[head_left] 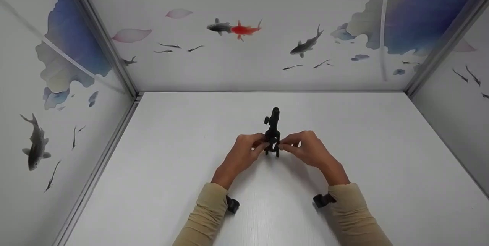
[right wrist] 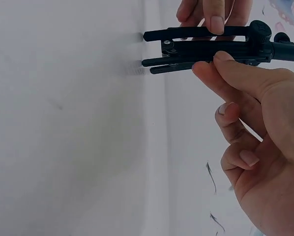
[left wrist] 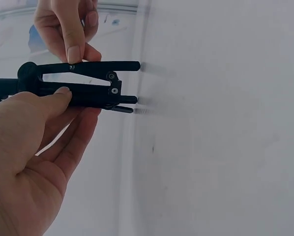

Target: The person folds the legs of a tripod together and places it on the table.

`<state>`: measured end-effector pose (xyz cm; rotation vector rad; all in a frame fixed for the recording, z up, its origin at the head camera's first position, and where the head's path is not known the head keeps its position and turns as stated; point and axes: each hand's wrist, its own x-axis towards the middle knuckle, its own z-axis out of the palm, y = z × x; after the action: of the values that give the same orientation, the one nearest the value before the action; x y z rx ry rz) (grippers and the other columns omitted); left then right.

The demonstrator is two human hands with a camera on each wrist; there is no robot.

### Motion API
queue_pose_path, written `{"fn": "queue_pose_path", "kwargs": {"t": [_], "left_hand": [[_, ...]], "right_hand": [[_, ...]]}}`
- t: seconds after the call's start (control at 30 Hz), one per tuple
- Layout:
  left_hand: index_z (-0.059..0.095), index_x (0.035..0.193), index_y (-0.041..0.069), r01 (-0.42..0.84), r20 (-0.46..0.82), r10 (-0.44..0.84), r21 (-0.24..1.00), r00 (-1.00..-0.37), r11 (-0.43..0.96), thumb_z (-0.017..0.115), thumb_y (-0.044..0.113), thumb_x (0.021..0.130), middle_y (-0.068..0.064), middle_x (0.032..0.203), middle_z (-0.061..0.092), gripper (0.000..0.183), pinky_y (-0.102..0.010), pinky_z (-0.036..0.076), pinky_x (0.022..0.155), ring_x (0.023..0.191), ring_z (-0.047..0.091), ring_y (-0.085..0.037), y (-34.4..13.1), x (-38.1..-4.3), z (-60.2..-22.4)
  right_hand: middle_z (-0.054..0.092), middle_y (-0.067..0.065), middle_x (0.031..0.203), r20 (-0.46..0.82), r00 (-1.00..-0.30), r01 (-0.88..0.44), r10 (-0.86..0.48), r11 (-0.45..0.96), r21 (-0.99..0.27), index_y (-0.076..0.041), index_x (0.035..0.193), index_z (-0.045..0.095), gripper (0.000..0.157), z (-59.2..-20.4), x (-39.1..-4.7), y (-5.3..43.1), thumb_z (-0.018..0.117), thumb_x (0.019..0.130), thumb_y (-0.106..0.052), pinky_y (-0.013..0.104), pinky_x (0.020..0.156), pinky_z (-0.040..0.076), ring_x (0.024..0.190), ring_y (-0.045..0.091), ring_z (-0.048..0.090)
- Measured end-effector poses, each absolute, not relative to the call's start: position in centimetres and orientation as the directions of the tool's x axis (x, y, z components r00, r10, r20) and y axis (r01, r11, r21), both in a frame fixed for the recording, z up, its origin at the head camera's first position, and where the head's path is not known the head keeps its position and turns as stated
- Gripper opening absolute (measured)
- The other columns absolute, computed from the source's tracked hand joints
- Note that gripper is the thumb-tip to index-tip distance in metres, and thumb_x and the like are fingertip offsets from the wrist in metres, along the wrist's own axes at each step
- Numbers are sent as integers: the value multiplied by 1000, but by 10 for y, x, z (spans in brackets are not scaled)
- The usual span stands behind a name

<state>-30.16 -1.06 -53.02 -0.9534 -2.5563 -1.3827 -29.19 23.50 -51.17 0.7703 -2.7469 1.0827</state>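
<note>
A small black tripod [head_left: 273, 122] stands on the white table, its head pointing up and away. My left hand [head_left: 242, 149] pinches one of its legs from the left, thumb on the near side. From the right, my right hand [head_left: 311, 149] pinches another leg between thumb and index finger. In the left wrist view the legs of the tripod [left wrist: 125, 66] are a little apart, joined by small hinged braces. The right wrist view shows the leg tips of the tripod [right wrist: 154, 62] close to the tabletop; whether all of them touch it I cannot tell.
The white tabletop [head_left: 160, 185] is bounded by a printed back wall [head_left: 248, 66] with fish and petals. Side panels with metal frame posts [head_left: 103, 32] stand left and right. Dark wrist cameras [head_left: 233, 204] hang at both sleeves.
</note>
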Motion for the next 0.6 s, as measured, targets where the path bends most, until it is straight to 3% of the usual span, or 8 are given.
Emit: {"fn": "queue_pose_path", "kwargs": {"t": [0.6], "left_hand": [[76, 111, 18, 579, 368, 467, 662, -804, 475, 65, 19, 99, 3, 102, 78, 17, -21, 57, 82, 93, 71, 0, -11, -299, -528]], "right_hand": [[78, -13, 97, 324, -831, -555, -451, 640, -532, -23, 105, 81, 14, -513, -289, 230, 75, 92, -21, 23, 65, 52, 76, 1, 67]]}}
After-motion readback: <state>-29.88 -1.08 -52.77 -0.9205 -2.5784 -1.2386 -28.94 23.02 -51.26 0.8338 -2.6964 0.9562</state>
